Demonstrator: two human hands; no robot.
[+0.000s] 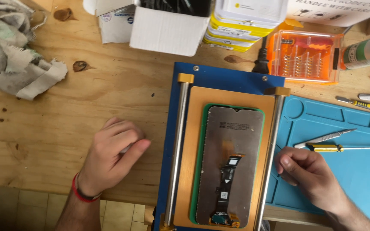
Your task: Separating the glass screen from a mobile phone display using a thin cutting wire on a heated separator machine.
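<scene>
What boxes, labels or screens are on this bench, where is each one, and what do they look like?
Phone screen panel: back side up on the blue machine, between both hands; grey, dark ribbon cable.
White box: top centre, open.
Stacked boxes: right of it, white and yellow.
Orange case: top right, clear lid, small bits.
Bottle: far right, lying down, green label.

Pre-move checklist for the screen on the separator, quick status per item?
1. Screen lies flat, back up, inside the green mat: ok.
2. Flex cable intact: cannot tell.
3. Left hand off the separator, resting on the table: ok.
4. Right hand empty: cannot tell, fingers curled.
5. Tweezers on the blue mat, beside the right hand: ok.
</scene>
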